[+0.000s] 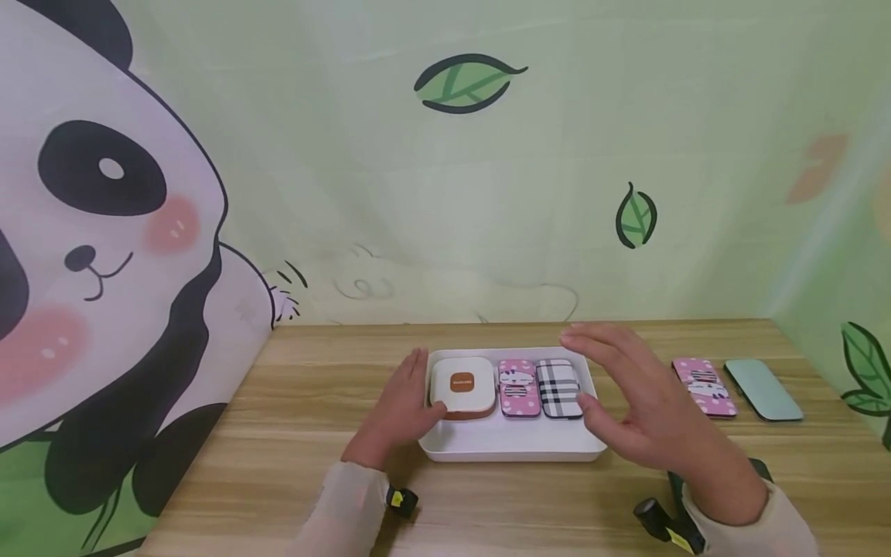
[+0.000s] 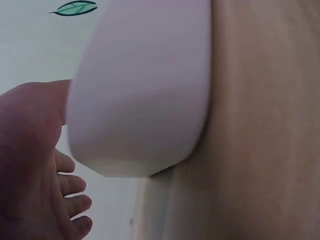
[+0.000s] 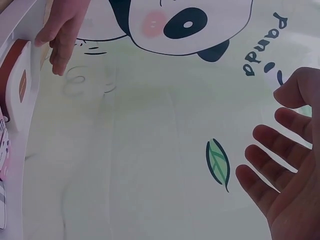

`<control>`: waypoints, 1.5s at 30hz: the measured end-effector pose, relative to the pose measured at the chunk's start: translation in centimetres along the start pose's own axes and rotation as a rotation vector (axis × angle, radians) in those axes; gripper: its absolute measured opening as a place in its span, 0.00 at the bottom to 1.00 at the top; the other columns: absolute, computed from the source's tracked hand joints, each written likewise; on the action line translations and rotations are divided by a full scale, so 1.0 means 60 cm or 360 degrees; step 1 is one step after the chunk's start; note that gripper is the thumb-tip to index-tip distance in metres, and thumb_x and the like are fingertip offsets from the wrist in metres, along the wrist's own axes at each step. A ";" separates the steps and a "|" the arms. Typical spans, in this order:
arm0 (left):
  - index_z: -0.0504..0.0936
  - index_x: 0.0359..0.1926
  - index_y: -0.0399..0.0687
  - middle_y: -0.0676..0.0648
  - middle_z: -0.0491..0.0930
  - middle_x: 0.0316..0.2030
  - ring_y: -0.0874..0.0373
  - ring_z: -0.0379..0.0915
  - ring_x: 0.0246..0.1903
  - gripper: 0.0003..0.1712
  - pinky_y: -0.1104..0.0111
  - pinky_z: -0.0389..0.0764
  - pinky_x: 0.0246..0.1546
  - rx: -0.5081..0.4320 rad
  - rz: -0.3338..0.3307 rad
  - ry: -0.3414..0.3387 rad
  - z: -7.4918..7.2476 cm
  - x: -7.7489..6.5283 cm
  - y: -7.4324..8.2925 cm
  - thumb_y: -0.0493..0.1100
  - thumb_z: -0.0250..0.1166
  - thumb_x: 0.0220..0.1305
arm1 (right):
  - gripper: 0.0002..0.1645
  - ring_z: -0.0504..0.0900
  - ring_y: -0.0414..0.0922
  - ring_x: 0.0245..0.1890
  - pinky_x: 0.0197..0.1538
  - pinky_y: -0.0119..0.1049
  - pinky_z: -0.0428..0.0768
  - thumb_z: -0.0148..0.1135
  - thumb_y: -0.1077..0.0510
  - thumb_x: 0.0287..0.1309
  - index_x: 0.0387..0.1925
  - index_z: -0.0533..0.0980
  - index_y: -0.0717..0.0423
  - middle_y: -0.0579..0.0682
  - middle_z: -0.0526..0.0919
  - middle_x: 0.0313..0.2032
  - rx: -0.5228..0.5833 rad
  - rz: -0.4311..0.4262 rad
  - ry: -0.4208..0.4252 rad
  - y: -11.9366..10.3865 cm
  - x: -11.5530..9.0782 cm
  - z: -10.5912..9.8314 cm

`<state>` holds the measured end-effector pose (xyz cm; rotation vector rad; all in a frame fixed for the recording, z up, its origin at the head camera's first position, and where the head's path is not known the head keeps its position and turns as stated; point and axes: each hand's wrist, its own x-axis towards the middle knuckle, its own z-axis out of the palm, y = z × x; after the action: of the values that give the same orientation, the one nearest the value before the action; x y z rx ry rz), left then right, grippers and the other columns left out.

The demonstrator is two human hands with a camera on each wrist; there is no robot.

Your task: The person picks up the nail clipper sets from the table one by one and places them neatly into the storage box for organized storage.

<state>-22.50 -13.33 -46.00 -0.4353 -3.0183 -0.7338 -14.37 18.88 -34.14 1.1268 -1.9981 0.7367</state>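
Note:
A white tray (image 1: 511, 445) lies on the table with a square white-and-brown case (image 1: 462, 387), a pink cat-print case (image 1: 519, 387) and a black-and-white plaid case (image 1: 559, 387) in a row inside it. Along the tray's left end stands my left hand (image 1: 400, 406), its fingers straight and its thumb over the rim; whether it touches the tray I cannot tell. Close by the right end, my right hand (image 1: 643, 402) is spread with thumb and fingers apart, holding nothing. The left wrist view shows the tray's corner (image 2: 140, 100) near the left palm (image 2: 30, 145).
To the right of the tray, another pink cat-print case (image 1: 704, 387) and a pale green case (image 1: 763, 390) lie on the wooden table (image 1: 278, 449). A dark object (image 1: 761, 468) is partly hidden behind my right wrist. A panda-print cloth (image 1: 334, 155) hangs behind the table.

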 end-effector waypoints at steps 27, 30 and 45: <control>0.37 0.78 0.31 0.34 0.43 0.78 0.43 0.42 0.77 0.55 0.53 0.51 0.75 -0.0070 -0.0024 -0.0226 0.024 0.002 -0.020 0.47 0.57 0.60 | 0.32 0.74 0.50 0.59 0.69 0.25 0.61 0.44 0.43 0.72 0.62 0.74 0.62 0.56 0.79 0.58 -0.0045 -0.0008 -0.0026 0.000 0.003 0.007; 0.34 0.78 0.34 0.35 0.43 0.78 0.44 0.44 0.77 0.55 0.54 0.51 0.75 -0.0152 -0.0042 -0.0249 0.025 0.001 -0.018 0.44 0.57 0.59 | 0.32 0.74 0.50 0.59 0.69 0.24 0.61 0.44 0.43 0.71 0.63 0.73 0.62 0.55 0.78 0.58 -0.0047 0.0009 -0.0044 0.001 0.003 0.008; 0.33 0.77 0.32 0.29 0.50 0.75 0.43 0.50 0.75 0.55 0.54 0.53 0.74 -0.0204 -0.0034 -0.0240 0.030 0.001 -0.015 0.31 0.53 0.53 | 0.36 0.73 0.50 0.60 0.64 0.33 0.69 0.57 0.59 0.55 0.69 0.70 0.55 0.54 0.76 0.61 -0.0196 0.0225 -0.0212 0.011 -0.009 -0.002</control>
<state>-22.67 -13.26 -48.02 -0.4824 -3.1306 -0.9409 -14.72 19.53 -34.58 0.9932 -2.2217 0.6135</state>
